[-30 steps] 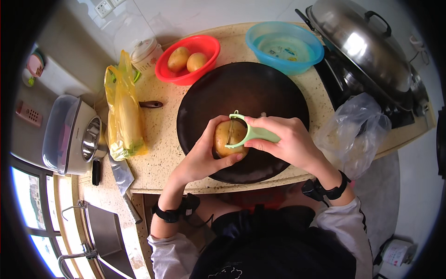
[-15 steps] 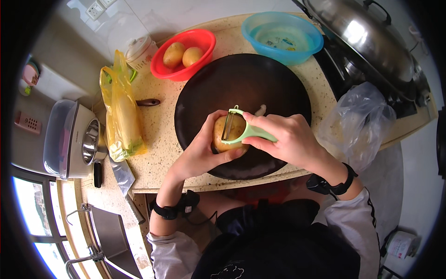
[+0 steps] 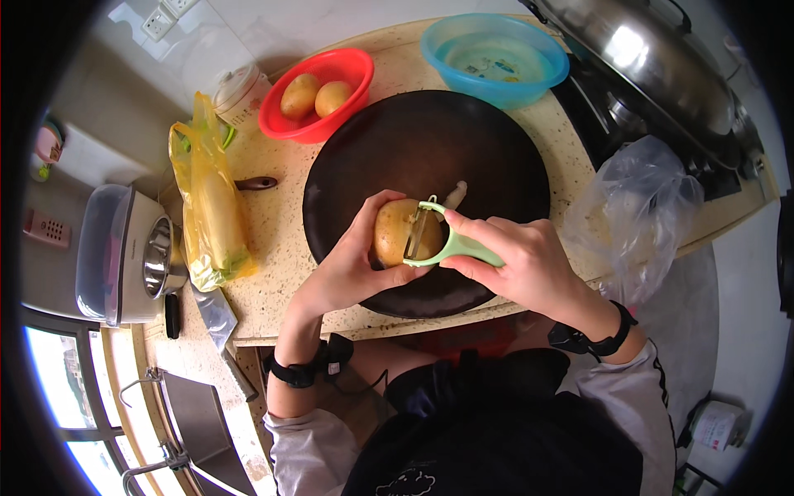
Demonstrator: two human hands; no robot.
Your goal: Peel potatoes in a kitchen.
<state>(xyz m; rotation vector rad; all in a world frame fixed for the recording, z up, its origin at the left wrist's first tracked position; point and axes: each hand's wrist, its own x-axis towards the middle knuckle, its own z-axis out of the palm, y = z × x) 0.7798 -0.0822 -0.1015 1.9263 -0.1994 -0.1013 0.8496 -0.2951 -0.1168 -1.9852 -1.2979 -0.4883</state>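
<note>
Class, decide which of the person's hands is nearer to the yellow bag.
Left. The left hand, holding the potato, is to the right of the yellow bag; the right hand, holding the green peeler, is farther right.

One potato, large, rounded, yellow-brown, was gripped from its left side by the left hand, over the near half of a round dark board. One peeler, pale green, Y-shaped, with a narrow metal blade across its fork and a small loop at the upper end, was held in the right hand, handle pointing rightward, blade crossing the potato's right half.
</note>
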